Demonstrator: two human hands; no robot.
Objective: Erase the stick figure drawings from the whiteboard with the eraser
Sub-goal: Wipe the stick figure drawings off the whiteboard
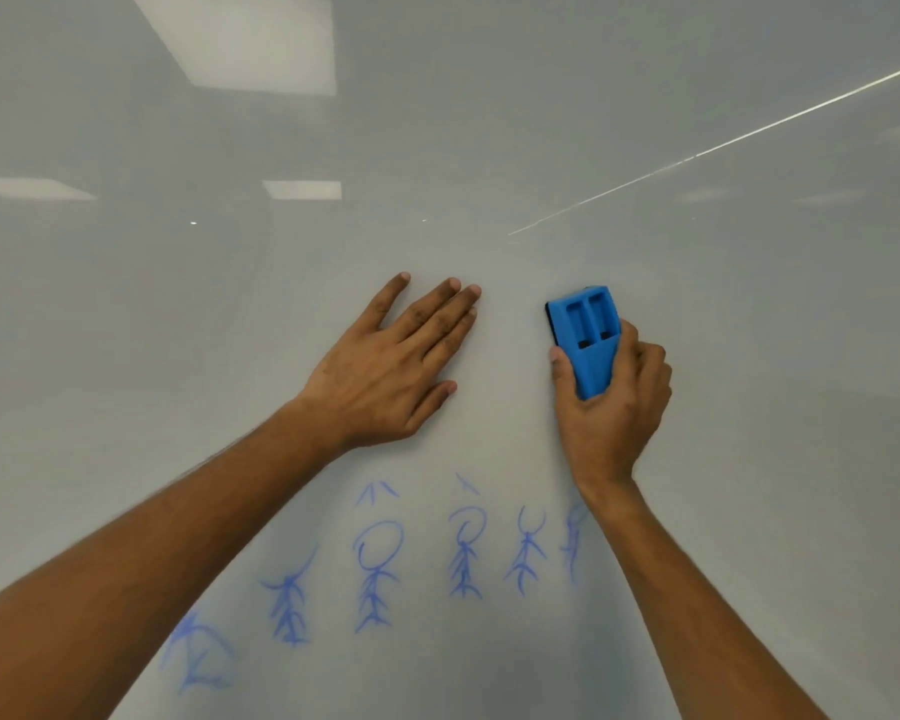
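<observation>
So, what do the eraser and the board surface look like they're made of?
The eraser: matte blue moulded plastic, judging by its recessed slots, with a dark pad beneath, probably felt. The whiteboard: smooth and glossy, since it mirrors ceiling lights; glass or coated panel, can't tell.

Glossy surface mirrors ceiling light panels: big one [250,41] top left, smaller one [302,189] mid-left, faint strip [32,188] far left. Thin bright line [723,148] slants across right.

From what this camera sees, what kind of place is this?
Probably an office or classroom. A glossy whiteboard fills the view and reflects rectangular ceiling light panels. The right hand holds a blue eraser above blue stick figures.
</observation>
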